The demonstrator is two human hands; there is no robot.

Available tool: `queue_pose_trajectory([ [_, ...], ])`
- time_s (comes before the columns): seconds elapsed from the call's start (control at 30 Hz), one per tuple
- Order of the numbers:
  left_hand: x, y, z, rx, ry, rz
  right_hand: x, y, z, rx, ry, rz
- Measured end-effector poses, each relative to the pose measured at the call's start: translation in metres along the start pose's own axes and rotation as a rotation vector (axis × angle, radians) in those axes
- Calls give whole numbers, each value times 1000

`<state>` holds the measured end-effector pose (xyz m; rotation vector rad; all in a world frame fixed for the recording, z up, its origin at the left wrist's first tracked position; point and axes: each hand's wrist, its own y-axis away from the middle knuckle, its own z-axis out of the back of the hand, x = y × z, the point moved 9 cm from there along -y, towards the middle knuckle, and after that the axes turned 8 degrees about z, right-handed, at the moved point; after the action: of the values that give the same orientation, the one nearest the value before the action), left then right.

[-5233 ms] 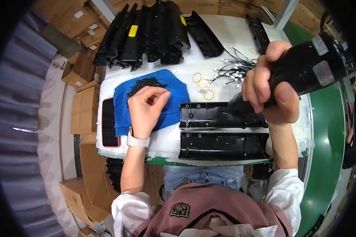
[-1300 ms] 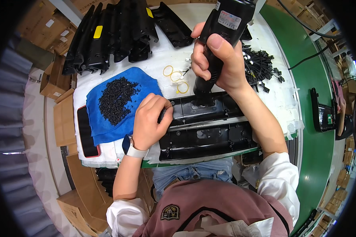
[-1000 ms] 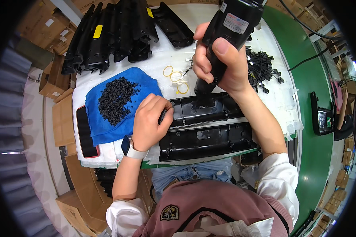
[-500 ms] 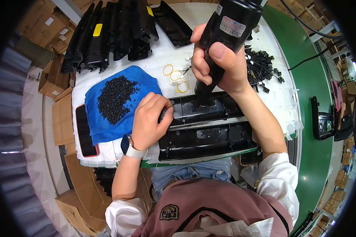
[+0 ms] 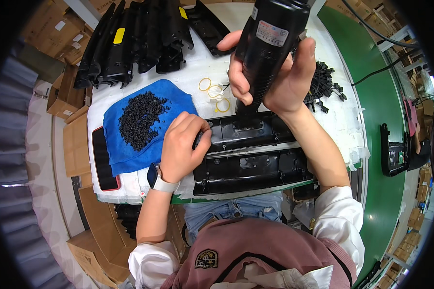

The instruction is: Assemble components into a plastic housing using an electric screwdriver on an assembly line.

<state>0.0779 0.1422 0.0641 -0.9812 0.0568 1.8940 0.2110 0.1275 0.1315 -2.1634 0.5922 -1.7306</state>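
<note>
the right hand [image 5: 290, 90] holds the driver [image 5: 266, 60] with fingers curled round it and thumb splayed outward; the driver leans toward one o'clock, its nose down at the far panel [image 5: 248, 137], the tip hidden. the left hand [image 5: 182, 147] bends over that panel's nine o'clock end; i cannot tell whether its fingers pinch it. from the far panel, the near panel [image 5: 250, 174] lies just beside at six o'clock, the cloth [image 5: 181, 98] bearing screws [image 5: 139, 120] at nine, cables [image 5: 324, 83] at two.
</note>
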Motion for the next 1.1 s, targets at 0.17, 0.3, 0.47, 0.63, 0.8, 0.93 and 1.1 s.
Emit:
queue_pose_trajectory([
  [0.17,-2,1,1,-1,1,1,1,-2,-4,-46,-129,-28],
  [0.3,-1,1,1,0,-5,3,-4,1,-2,-46,-170,-10],
  [0.47,1,1,0,-8,0,16,-8,2,-5,-23,-126,-51],
  [0.63,3,0,-2,4,-2,23,-11,4,-13,-29,-14,-121],
  [0.8,3,1,1,15,-3,27,-10,5,-12,-53,1,-132],
  [0.93,1,0,5,18,52,85,1,9,-9,-74,-27,-77],
  [1.1,2,7,12,-42,391,317,66,8,11,56,-374,367],
])
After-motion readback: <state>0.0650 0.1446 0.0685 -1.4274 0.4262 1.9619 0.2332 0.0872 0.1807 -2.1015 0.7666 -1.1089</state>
